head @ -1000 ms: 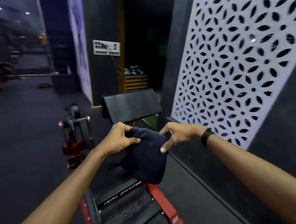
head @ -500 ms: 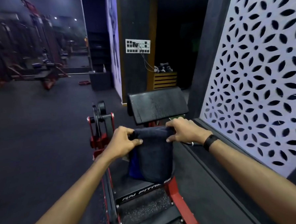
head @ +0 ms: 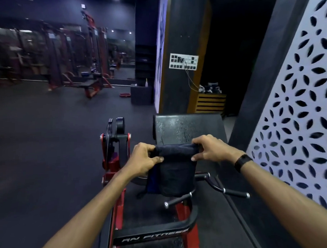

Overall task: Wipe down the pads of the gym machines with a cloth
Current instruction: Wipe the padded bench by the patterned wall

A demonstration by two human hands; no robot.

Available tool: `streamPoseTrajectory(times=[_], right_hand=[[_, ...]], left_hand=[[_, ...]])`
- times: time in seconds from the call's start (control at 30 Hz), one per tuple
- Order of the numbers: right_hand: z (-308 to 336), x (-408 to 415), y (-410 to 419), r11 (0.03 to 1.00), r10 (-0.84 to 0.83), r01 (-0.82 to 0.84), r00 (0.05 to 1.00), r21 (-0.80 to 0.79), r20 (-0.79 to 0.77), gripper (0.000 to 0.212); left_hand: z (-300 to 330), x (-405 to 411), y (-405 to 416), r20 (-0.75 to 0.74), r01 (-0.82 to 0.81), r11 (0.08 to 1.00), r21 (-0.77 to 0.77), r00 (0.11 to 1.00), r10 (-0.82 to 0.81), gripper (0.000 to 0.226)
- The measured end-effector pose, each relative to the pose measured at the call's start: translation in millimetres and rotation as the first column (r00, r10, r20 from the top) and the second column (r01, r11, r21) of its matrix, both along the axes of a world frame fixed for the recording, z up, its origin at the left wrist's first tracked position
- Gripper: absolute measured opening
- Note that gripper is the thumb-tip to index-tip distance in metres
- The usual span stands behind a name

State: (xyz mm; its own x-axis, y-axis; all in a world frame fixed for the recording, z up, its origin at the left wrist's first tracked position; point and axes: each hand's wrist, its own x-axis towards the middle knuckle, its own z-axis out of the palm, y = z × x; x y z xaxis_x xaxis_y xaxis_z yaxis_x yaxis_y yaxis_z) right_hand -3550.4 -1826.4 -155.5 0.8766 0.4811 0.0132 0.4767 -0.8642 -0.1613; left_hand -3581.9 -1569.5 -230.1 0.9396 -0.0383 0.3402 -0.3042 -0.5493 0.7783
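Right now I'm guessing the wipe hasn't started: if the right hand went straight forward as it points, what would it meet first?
Probably the black pad just beyond the right hand, which grips the cloth; the gap between them is unclear.

The dark cloth [head: 173, 172] covers the near edge of the black pad [head: 187, 128] and part of the handlebar [head: 217, 187] at six o'clock from it. Both forearms leave the frame's bottom edge. The gym machines [head: 64, 59] at ten o'clock are blurred. The switch panel [head: 183, 61] markings are too small to read.
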Motion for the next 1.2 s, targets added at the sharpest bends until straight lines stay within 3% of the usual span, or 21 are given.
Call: streamPoseTrajectory(times=[0.57,1.2], right_hand=[[27.0,68.3,-58.9,0.99,0.03,-0.04,0.996,0.134,0.08,0.03],[38.6,193.0,30.2,0.996,-0.001,-0.007,0.996,0.087,0.092,0.027]], left_hand=[[48.8,72.6,-50.9,0.035,0.002,0.997,0.072,0.999,-0.004,0.008],[36.9,229.1,43.7,0.066,0.065,0.998,-0.005,0.996,-0.064,0.016]])
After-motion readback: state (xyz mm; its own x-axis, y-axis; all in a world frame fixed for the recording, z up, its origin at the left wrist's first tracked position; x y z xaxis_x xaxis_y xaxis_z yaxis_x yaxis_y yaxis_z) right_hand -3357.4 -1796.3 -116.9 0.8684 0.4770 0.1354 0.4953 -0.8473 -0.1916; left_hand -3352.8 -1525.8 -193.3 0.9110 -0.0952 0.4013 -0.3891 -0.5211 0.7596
